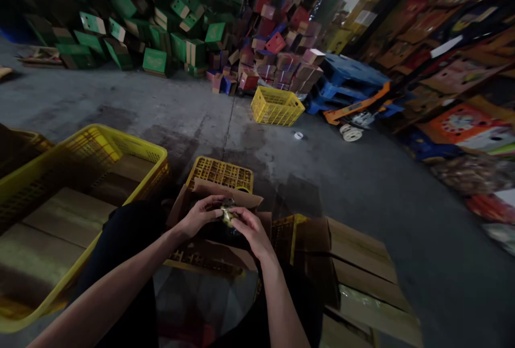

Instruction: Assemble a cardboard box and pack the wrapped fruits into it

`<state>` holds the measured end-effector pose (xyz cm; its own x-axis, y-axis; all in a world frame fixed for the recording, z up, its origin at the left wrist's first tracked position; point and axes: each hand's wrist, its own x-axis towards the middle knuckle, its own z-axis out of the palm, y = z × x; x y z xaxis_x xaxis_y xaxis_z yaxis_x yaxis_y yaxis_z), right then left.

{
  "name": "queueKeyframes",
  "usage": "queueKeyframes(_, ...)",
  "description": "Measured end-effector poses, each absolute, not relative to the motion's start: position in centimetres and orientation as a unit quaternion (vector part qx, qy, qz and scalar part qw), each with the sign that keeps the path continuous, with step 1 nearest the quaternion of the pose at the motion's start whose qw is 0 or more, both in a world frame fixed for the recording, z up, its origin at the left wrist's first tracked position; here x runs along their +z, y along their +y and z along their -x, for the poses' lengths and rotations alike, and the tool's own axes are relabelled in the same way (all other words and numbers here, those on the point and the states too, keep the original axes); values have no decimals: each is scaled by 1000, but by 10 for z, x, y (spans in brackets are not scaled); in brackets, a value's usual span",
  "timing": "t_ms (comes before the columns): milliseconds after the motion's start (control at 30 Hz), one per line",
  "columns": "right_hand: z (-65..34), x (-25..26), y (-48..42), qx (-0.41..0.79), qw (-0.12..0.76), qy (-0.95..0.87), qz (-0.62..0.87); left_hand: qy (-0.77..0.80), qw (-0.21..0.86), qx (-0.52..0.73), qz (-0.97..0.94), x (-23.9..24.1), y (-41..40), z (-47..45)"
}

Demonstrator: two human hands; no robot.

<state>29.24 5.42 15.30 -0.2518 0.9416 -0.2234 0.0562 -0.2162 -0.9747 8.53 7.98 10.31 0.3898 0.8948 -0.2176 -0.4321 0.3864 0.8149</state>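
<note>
Both my hands meet above an open cardboard box (237, 254), whose flaps stand up around a dark interior. Between the fingers is a small shiny yellowish-green item in clear plastic wrap (227, 215); its exact kind does not show. My left hand (203, 214) pinches it from the left with curled fingers. From the right, my right hand (251, 230) presses thumb and fingers against the same wrapped item. Beneath the box is a yellow plastic crate (219, 172), turned with its grid side up. What lies inside the box is too dark to make out.
A large yellow crate (161, 160) with closed cartons stands at my left. Cardboard cartons (362, 251) are close on my right. Farther off are another yellow crate (277, 106), blue pallets (350, 72), an orange pallet jack (358, 104) and heaped green boxes (155, 61).
</note>
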Motion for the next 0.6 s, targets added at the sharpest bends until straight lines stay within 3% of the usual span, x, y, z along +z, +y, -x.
queueKeyframes(133,-296,150,56,572,361,-513,529,375,729,451,-352,97,82,-83)
queueKeyframes(300,-311,130,59,365,354,-566,649,500,597,425,-461,86,93,-75)
queueKeyframes(433,-309,115,54,248,224,-651,681,532,507,358,-576,71,96,-73)
queueKeyframes(600,-278,101,39,161,2,-730,664,533,480,323,-617,59,95,-75)
